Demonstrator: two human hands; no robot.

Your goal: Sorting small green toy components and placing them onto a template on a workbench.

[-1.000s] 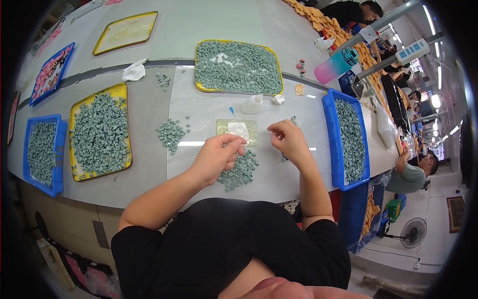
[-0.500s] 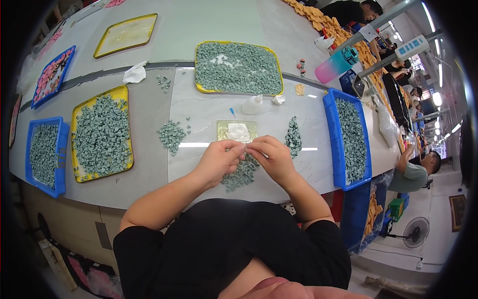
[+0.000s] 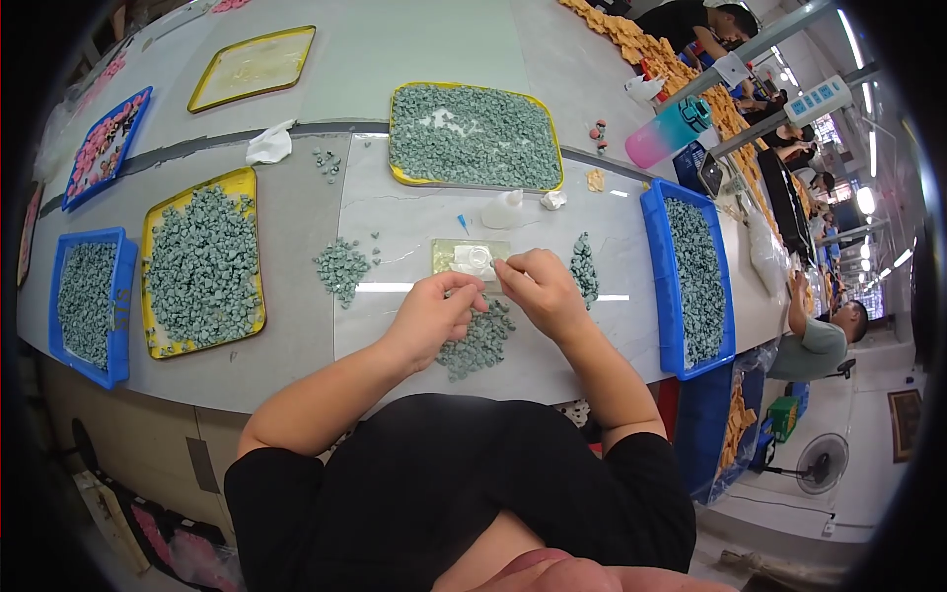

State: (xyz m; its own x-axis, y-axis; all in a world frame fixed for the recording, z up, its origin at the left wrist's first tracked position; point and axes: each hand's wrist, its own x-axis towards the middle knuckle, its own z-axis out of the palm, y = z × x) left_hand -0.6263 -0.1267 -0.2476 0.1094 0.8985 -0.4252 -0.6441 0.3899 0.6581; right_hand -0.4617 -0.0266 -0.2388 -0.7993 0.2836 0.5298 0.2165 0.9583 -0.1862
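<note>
Right hand [image 3: 541, 292]: thumb and forefinger pinched narrow; contents too small to tell.
Left hand [image 3: 428, 319]: loosely curled; cannot tell whether holding.
Grey-green pieces [image 3: 475, 347]: heaped below frame centre.
Yellowish plate [image 3: 443, 258]: centre, above the heap.

From the greenish slab [image 3: 443, 257]: left hand [image 3: 429, 321] at seven o'clock, right hand [image 3: 546, 296] at four; yellow-rimmed tray [image 3: 414, 180] (largely covered with green pieces [image 3: 493, 148]) at twelve.

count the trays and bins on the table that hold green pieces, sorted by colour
Yellow trays: 2
Blue bins: 2
Total: 4
</note>
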